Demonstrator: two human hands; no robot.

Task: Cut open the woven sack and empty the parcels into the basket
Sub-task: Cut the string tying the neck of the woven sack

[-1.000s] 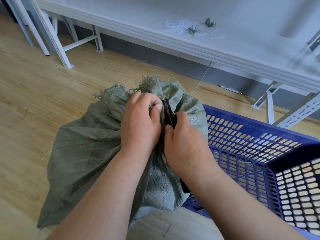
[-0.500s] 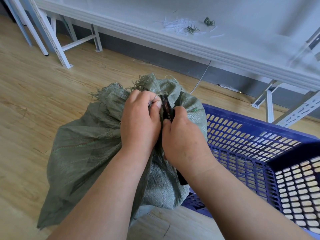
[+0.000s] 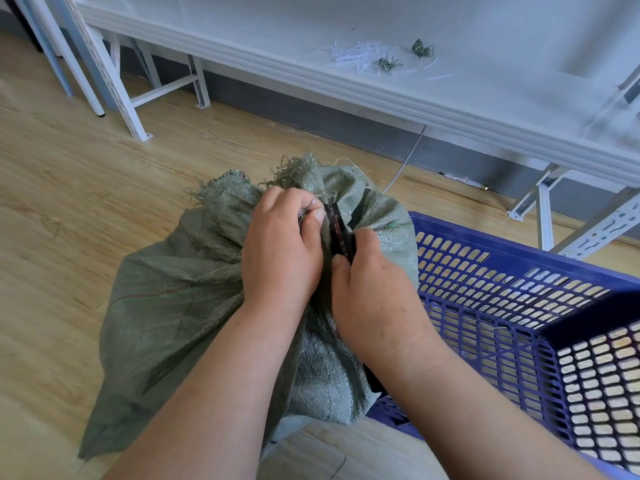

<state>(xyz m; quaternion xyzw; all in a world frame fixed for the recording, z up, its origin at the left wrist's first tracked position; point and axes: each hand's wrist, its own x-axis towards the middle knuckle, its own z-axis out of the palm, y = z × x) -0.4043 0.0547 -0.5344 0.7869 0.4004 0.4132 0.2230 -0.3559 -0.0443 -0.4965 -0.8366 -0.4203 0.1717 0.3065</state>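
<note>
2 hands work at the gathered neck of the sack. The left hand (image 3: 282, 249) has its fingers (image 3: 294, 206) curled tight, bunching the green cloth, thumbnail up beside the blade. The right hand (image 3: 375, 299) is closed round a dark cutter (image 3: 341, 233), thumb pressed along its near side; the handle is hidden in the fist, so only the black upper part with small pale lettering shows, set against the fabric between the 2 hands.

Compared with half a second earlier, the grip and the cutter's place look almost the same; the hands sit a touch lower on the neck.

Coarse, grey-green woven sack (image 3: 180, 306) stands slumped on the pale wood-grain floor (image 3: 69, 174), its top frayed into loose strands and its right side touching the basket. That blue plastic basket (image 3: 519, 306) has slotted walls in a regular grid and lies just right of the sack. Behind, a white metal shelf (image 3: 381, 95) on perforated legs carries white shreds (image 3: 356, 57) and 2 small green tufts (image 3: 422, 49).
</note>
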